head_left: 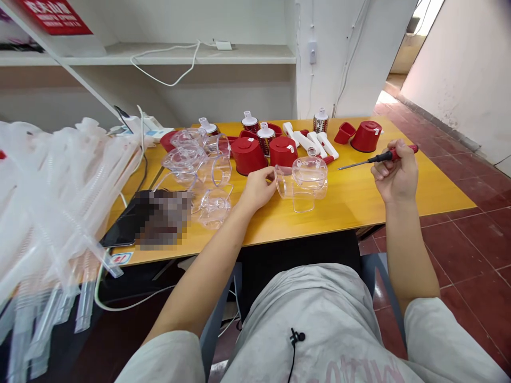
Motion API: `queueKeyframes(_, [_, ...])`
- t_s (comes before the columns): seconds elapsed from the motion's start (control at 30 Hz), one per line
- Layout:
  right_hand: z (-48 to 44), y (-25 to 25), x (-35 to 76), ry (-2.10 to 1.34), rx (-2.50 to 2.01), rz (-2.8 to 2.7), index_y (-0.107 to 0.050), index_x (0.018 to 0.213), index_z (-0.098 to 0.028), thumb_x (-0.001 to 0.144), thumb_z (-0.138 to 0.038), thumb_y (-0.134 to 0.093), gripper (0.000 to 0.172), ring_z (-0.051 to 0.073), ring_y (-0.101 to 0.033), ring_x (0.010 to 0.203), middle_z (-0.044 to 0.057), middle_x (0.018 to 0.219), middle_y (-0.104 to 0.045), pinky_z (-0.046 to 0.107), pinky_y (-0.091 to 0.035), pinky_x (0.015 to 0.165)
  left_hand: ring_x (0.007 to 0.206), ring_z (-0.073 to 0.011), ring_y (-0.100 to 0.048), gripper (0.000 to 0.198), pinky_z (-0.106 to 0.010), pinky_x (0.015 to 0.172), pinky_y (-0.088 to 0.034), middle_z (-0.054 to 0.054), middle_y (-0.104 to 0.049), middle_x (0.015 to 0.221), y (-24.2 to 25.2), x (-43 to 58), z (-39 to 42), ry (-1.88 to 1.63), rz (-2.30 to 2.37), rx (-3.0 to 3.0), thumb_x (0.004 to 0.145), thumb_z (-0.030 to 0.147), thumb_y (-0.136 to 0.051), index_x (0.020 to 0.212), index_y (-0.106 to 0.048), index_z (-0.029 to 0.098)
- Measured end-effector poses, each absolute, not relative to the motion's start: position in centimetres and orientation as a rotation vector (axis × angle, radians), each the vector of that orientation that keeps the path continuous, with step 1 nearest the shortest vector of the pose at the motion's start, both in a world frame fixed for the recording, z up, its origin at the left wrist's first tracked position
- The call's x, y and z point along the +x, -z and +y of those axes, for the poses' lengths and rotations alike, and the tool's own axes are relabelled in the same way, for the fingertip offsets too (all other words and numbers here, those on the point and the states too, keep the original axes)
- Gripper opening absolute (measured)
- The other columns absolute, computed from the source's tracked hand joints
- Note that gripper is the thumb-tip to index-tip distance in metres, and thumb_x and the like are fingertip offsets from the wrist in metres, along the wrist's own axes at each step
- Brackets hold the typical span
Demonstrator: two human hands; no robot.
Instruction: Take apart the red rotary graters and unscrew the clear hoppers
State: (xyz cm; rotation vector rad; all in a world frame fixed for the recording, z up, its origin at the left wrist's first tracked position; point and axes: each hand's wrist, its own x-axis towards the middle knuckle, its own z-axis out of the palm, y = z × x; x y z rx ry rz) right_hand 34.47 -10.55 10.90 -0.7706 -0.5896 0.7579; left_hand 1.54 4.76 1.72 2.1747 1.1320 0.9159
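Note:
My left hand (257, 187) rests on the yellow table (359, 197) with its fingertips touching the open end of a clear plastic housing (304, 182) that lies on its side. My right hand (395, 173) is closed round the red handle of a screwdriver (377, 158), whose metal shaft points left, above the table and apart from the housing. Just behind the housing stand two red plastic cups (265, 153) upside down.
Several more clear housings (197, 165) lie at the table's left. Red cups (366, 135), white handles (315, 142) and metal drums (320, 121) line the back. A dark phone (128, 223) lies front left. Clear plastic parts (51, 213) are piled at the left. Red tiled floor on the right.

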Motion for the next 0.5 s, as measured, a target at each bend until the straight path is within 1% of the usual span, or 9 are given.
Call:
queueKeyframes(0.07, [-10.6, -10.9, 34.6, -0.734, -0.769, -0.598, -0.065, 0.085, -0.024, 0.097, -0.062, -0.099, 0.052, 0.003, -0.038, 0.045, -0.011, 0.06, -0.045, 0.015, -0.034, 0.039, 0.109, -0.0284, -0.081, 0.038, -0.039, 0.099, -0.064, -0.016, -0.089, 0.124, -2.1, 1.3, 4.2, -1.059, 1.149, 2.08, 0.108, 0.043, -0.06, 0.125, -0.082, 0.017])
queueKeyframes(0.17, [-10.7, -10.9, 34.6, -0.67, -0.78, -0.625, -0.066, 0.084, -0.024, 0.095, -0.067, -0.1, 0.056, 0.004, -0.04, 0.046, -0.01, 0.06, -0.045, 0.016, -0.034, 0.04, 0.134, -0.03, -0.08, 0.06, -0.042, 0.117, -0.064, -0.018, -0.082, 0.144, -2.9, 1.6, 3.0, -1.331, 0.952, 1.906, 0.117, 0.069, -0.053, 0.149, -0.068, 0.021])
queueKeyframes(0.23, [-10.8, -10.9, 34.4, -0.612, -0.775, -0.645, -0.068, 0.085, -0.024, 0.093, -0.07, -0.1, 0.057, 0.005, -0.041, 0.046, -0.01, 0.06, -0.045, 0.017, -0.034, 0.041, 0.155, -0.0337, -0.072, 0.082, -0.046, 0.13, -0.06, -0.019, -0.073, 0.162, -3.6, 2.4, 2.1, -1.4, 0.752, 1.877, 0.109, 0.092, -0.058, 0.159, -0.06, 0.026])
queueKeyframes(0.27, [-10.8, -10.9, 34.2, -0.588, -0.769, -0.654, -0.069, 0.085, -0.024, 0.092, -0.072, -0.1, 0.058, 0.005, -0.042, 0.046, -0.01, 0.06, -0.045, 0.017, -0.035, 0.041, 0.162, -0.036, -0.068, 0.094, -0.048, 0.132, -0.059, -0.019, -0.067, 0.173, -3.9, 2.8, 1.6, -1.375, 0.684, 1.898, 0.103, 0.1, -0.064, 0.164, -0.057, 0.029])
queueKeyframes(0.3, [-10.9, -10.9, 34.0, -0.569, -0.764, -0.663, -0.071, 0.085, -0.024, 0.091, -0.073, -0.101, 0.058, 0.005, -0.043, 0.047, -0.009, 0.06, -0.045, 0.017, -0.036, 0.042, 0.165, -0.0383, -0.065, 0.105, -0.05, 0.133, -0.059, -0.02, -0.061, 0.18, -4.3, 3.3, 1.1, -1.32, 0.642, 1.918, 0.095, 0.103, -0.073, 0.169, -0.054, 0.03])
queueKeyframes(0.33, [-10.9, -11.0, 33.8, -0.556, -0.761, -0.673, -0.072, 0.085, -0.025, 0.09, -0.074, -0.101, 0.058, 0.005, -0.044, 0.047, -0.009, 0.06, -0.046, 0.018, -0.037, 0.042, 0.163, -0.0398, -0.066, 0.114, -0.052, 0.132, -0.059, -0.02, -0.059, 0.182, -4.6, 3.8, 0.6, -1.249, 0.625, 1.929, 0.088, 0.1, -0.085, 0.172, -0.052, 0.031])
queueKeyframes(0.37, [-10.9, -11.1, 33.6, -0.543, -0.761, -0.685, -0.073, 0.085, -0.025, 0.089, -0.074, -0.102, 0.057, 0.006, -0.045, 0.048, -0.008, 0.06, -0.047, 0.018, -0.038, 0.043, 0.158, -0.0402, -0.069, 0.118, -0.054, 0.131, -0.06, -0.02, -0.063, 0.178, -5.0, 4.1, 0.1, -1.183, 0.631, 1.926, 0.082, 0.093, -0.096, 0.173, -0.054, 0.03])
queueKeyframes(0.4, [-11.0, -11.2, 33.4, -0.532, -0.762, -0.699, -0.074, 0.084, -0.025, 0.088, -0.073, -0.103, 0.056, 0.006, -0.048, 0.049, -0.008, 0.061, -0.049, 0.018, -0.04, 0.043, 0.153, -0.0399, -0.072, 0.115, -0.054, 0.128, -0.062, -0.02, -0.069, 0.171, -5.3, 4.4, -0.5, -1.118, 0.646, 1.915, 0.08, 0.083, -0.104, 0.171, -0.058, 0.029])
queueKeyframes(0.5, [-10.8, -12.2, 32.6, -0.505, -0.769, -0.753, -0.077, 0.085, -0.026, 0.087, -0.071, -0.105, 0.053, 0.009, -0.054, 0.052, -0.006, 0.062, -0.053, 0.02, -0.044, 0.043, 0.144, -0.0383, -0.077, 0.088, -0.052, 0.119, -0.065, -0.016, -0.08, 0.154, -6.1, 4.4, -1.9, -0.995, 0.644, 1.886, 0.082, 0.062, -0.108, 0.154, -0.073, 0.026])
